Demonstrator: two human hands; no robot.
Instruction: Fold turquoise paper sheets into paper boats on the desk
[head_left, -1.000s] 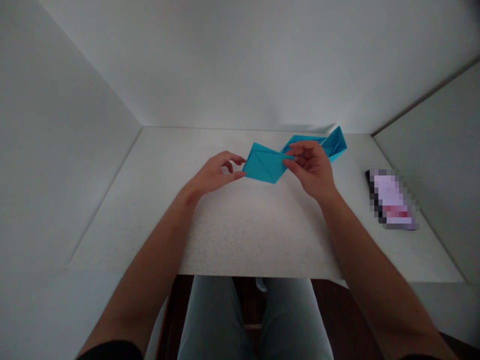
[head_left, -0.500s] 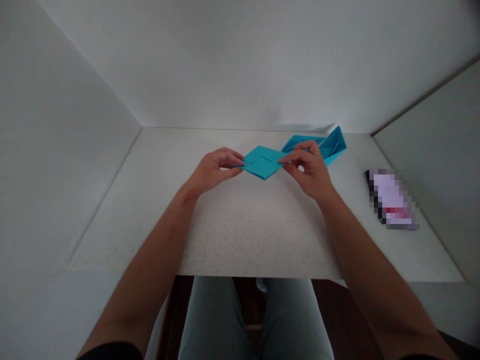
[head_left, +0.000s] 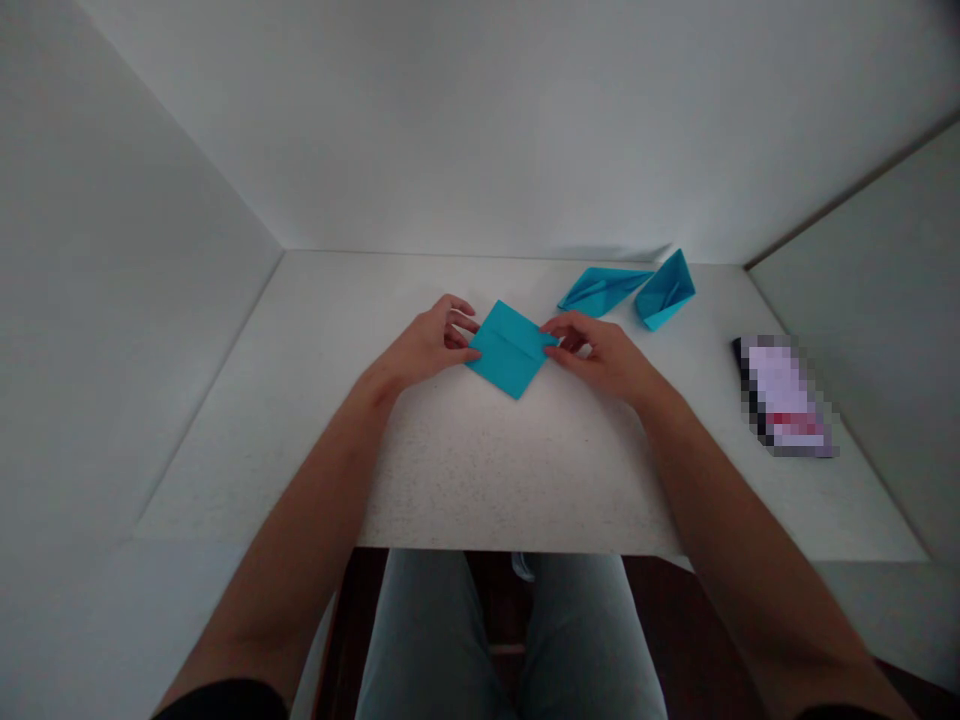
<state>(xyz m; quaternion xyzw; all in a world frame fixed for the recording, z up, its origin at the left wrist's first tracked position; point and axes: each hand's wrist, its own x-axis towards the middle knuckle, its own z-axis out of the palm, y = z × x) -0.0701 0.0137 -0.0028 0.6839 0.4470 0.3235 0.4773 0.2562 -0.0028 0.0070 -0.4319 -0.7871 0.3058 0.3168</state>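
Between my hands is a folded sheet of blue paper (head_left: 512, 350), diamond-shaped, with a slit-like fold line across its middle. It looks flat on or just above the tabletop. My left hand (head_left: 442, 343) grips its left corner, thumb at the lower edge and fingers behind. At the right corner, my right hand (head_left: 589, 350) pinches the paper between thumb and fingers. Behind my right hand lies a long folded blue paper boat (head_left: 606, 290). Beside it a second blue paper boat (head_left: 664, 293) stands tilted, its hollow side facing me.
The pale speckled tabletop (head_left: 517, 480) is bounded by a back wall (head_left: 480, 130) and side walls. A phone (head_left: 787, 397), its screen pixelated, lies at the right. My legs (head_left: 427, 630) are below the table's front edge.
The folded paper has come down and toward me, turning so its face shows more squarely. My right hand has moved nearer and left, uncovering the two paper boats.
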